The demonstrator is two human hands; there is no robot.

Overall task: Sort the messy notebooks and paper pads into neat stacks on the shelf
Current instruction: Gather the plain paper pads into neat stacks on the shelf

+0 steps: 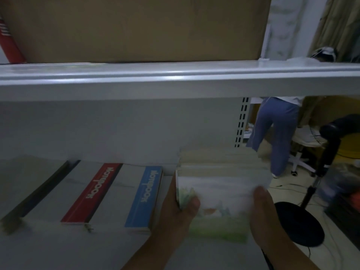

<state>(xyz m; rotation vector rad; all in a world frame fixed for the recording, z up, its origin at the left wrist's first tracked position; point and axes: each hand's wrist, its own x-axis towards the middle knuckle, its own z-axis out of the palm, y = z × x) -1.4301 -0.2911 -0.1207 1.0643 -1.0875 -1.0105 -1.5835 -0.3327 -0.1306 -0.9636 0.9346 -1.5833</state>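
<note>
The left hand (178, 209) clamps the left edge of the pads (220, 190), thumb curled over the top cover and fingers out of sight beneath. The right hand (267, 217) takes the right edge the same way, thumb lying on the cover. Between them the pads sit as one thick pile with a pale, green-printed cover, at the right end of the shelf (74, 250). Motion blur makes it impossible to tell whether the pile rests on the board or is held just above it. To the left lie three flat piles: a blue notebook (145, 195) just beside the left hand, then a red notebook (93, 191), then a dark notebook (41, 190), all angled alike with spines up. The step in hand looks like seating and squaring this pile as the next stack in the row. The next move would call for setting it down flat, edges flush, parallel to the blue one with a small gap. The pile's lower sheets look fanned toward the back, so they may need tapping true — blur hides how badly. The far left pile is smeared and cut by the frame edge. Above, the upper shelf (175, 80) carries a box (136, 28), cropped at the top. Past the shelf's right end stand a person (272, 133), seen only from the waist down, and a black stand (300, 225).
</note>
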